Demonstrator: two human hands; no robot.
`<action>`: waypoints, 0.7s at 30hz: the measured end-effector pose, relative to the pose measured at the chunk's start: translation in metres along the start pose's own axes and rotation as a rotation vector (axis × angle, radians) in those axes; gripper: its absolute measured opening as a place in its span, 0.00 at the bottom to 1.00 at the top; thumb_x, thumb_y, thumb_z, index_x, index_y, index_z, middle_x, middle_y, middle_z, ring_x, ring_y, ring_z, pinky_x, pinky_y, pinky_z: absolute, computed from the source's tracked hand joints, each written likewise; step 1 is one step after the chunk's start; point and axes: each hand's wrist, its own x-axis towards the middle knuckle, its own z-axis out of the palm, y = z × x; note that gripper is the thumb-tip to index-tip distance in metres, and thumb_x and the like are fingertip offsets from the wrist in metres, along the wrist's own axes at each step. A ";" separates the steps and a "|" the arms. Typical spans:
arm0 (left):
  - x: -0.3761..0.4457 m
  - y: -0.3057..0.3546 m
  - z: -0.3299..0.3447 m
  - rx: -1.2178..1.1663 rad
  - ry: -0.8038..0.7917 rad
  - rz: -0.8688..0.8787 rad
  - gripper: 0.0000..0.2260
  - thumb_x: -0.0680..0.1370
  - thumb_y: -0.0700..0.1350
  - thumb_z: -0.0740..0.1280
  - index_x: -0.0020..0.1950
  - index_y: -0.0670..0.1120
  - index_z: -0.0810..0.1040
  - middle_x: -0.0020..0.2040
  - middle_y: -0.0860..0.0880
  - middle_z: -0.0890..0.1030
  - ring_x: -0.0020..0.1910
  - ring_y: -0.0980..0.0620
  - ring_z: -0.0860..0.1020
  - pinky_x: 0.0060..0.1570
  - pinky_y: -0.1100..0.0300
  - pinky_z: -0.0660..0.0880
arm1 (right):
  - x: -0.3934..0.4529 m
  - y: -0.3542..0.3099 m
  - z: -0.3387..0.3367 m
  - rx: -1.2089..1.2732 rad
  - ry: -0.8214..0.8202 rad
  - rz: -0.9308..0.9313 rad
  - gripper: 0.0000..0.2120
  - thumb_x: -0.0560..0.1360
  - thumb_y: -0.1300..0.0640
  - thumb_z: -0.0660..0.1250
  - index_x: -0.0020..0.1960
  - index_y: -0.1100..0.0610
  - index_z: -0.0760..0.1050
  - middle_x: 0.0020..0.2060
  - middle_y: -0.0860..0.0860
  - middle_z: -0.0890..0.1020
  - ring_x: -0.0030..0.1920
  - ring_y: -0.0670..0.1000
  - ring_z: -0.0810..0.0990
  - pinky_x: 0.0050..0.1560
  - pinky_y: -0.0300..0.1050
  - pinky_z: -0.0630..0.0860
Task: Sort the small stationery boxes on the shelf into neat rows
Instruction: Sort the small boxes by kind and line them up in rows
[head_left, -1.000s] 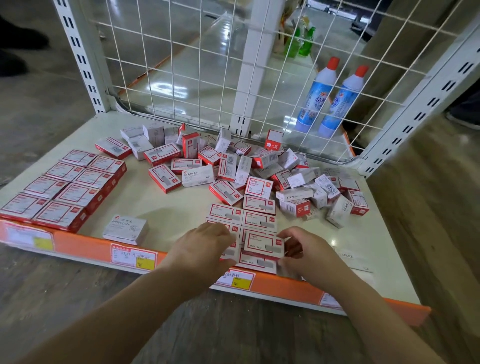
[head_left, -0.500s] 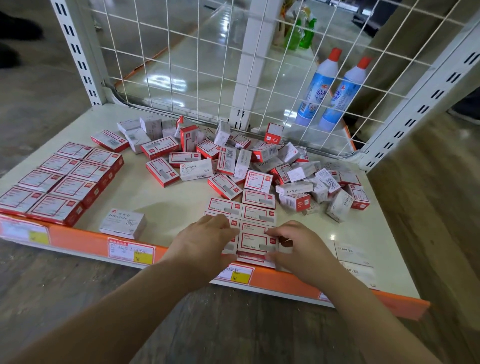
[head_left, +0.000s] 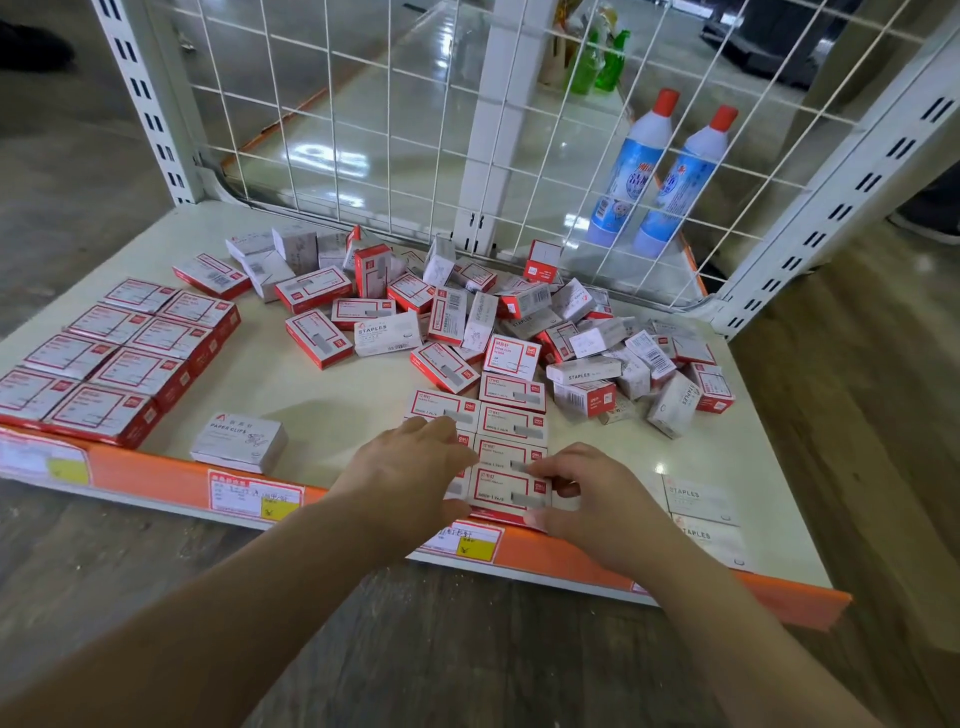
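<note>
Far left of the shelf, a tidy block of red-and-white boxes sits in two columns running back from the orange front rail, edges touching, faces up. Just right of it, a lone grey paper-clip box lies flat near the rail, apart from everything else.

Moving in — the left hand lies palm down over the left column of the small block being built at the front centre, fingers fairly straight and resting on the box tops, covering the nearest ones. Next to it the right column shows four boxes in a line, front to back, labels up. The right hand pinches the nearest box at its right end, fingers curled over the top edge and thumb at the front corner by the rail.

Behind the hands, the loose heap sprawls across the middle and back of the shelf — boxes tilted, on their sides, some upright, a few white ones marked STAPLES mixed in. Right of the right hand, two flat white staples boxes lie one behind the other near the front edge.

At the back right, beyond the wire grid, two blue-and-white bottles with red caps stand side by side.
</note>
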 end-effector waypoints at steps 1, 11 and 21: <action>0.000 0.000 0.000 -0.006 -0.001 -0.004 0.22 0.78 0.55 0.63 0.71 0.56 0.64 0.68 0.56 0.67 0.65 0.53 0.65 0.61 0.58 0.70 | 0.000 0.000 0.000 0.003 0.000 -0.001 0.23 0.74 0.54 0.68 0.67 0.51 0.69 0.60 0.46 0.72 0.52 0.41 0.69 0.59 0.38 0.72; 0.001 0.002 -0.002 -0.031 -0.014 -0.034 0.22 0.77 0.54 0.64 0.71 0.55 0.65 0.69 0.55 0.67 0.66 0.53 0.65 0.62 0.57 0.69 | -0.001 0.000 0.002 0.022 0.009 0.004 0.23 0.74 0.55 0.68 0.68 0.51 0.69 0.61 0.46 0.72 0.52 0.41 0.68 0.60 0.39 0.72; -0.005 0.002 -0.002 -0.039 0.003 -0.032 0.24 0.77 0.55 0.63 0.72 0.55 0.62 0.70 0.55 0.66 0.67 0.54 0.64 0.64 0.57 0.68 | 0.003 0.002 -0.003 -0.006 0.015 0.012 0.25 0.73 0.51 0.69 0.68 0.50 0.68 0.61 0.47 0.73 0.52 0.42 0.68 0.53 0.35 0.70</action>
